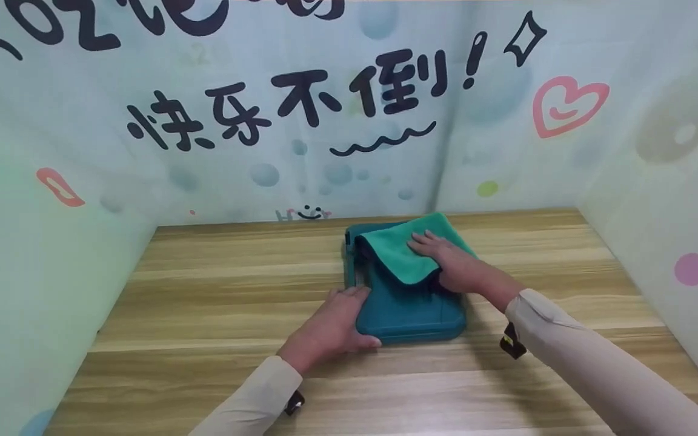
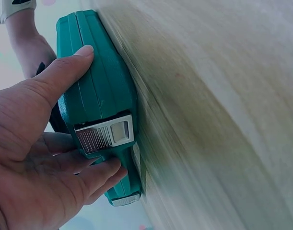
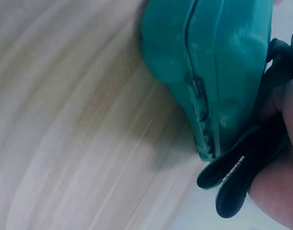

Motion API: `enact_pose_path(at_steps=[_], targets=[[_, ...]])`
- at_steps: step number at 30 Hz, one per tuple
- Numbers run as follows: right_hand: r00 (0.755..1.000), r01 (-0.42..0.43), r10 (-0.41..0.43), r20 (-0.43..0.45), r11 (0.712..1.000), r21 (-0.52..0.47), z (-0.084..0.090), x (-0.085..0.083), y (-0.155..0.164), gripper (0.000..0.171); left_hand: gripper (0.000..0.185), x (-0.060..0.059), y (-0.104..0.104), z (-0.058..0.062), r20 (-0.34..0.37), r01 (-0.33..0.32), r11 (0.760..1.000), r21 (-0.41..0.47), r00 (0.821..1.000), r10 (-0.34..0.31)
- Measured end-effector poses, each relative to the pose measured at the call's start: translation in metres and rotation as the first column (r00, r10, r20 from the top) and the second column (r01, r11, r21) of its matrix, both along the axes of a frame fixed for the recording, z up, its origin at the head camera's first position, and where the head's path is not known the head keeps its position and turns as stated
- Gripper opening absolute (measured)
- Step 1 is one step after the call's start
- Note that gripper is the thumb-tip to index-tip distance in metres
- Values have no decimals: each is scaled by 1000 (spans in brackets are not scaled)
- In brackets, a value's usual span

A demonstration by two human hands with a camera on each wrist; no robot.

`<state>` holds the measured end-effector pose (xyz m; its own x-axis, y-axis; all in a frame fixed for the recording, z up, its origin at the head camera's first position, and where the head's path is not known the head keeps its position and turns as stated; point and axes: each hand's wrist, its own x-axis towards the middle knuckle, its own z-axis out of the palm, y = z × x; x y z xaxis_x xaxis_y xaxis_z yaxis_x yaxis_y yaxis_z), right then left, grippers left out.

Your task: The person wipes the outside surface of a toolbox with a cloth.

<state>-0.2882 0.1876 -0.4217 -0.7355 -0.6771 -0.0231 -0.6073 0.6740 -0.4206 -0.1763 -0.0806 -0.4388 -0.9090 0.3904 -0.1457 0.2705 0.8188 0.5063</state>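
Note:
A teal hard plastic carrying case lies flat on the wooden table. Its side carries a metal latch, plain in the left wrist view. My left hand holds the case's near left corner, thumb on the front side and fingers along the left side by the latch. A green cloth with a dark underside is spread over the far part of the lid. My right hand presses on it from above, fingers stretched out. Loose cloth edges hang past the case's side in the right wrist view.
The wooden table reaches back to a printed curtain with dark lettering. Pale side walls flank it. A small black device sits under the right sleeve, another under the left.

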Motion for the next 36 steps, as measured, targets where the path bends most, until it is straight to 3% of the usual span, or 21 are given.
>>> enact_pose_path(at_steps=[11, 25, 31, 36], targets=[[997, 64, -63, 36, 998, -22, 0, -23, -4, 79, 96, -1, -3, 1, -24, 27, 1000, 4, 999, -27], [983, 160, -159, 95, 987, -3, 4, -35, -4, 77, 99, -10, 3, 2, 60, -10, 1000, 7, 998, 10], [975, 191, -192, 108, 981, 22, 4, -41, -6, 79, 99, -13, 6, 0, 53, -19, 999, 27, 998, 18], [982, 166, -168, 82, 985, 36, 2, -42, -6, 80, 99, -14, 7, 1, 41, -9, 1000, 13, 999, 9]])
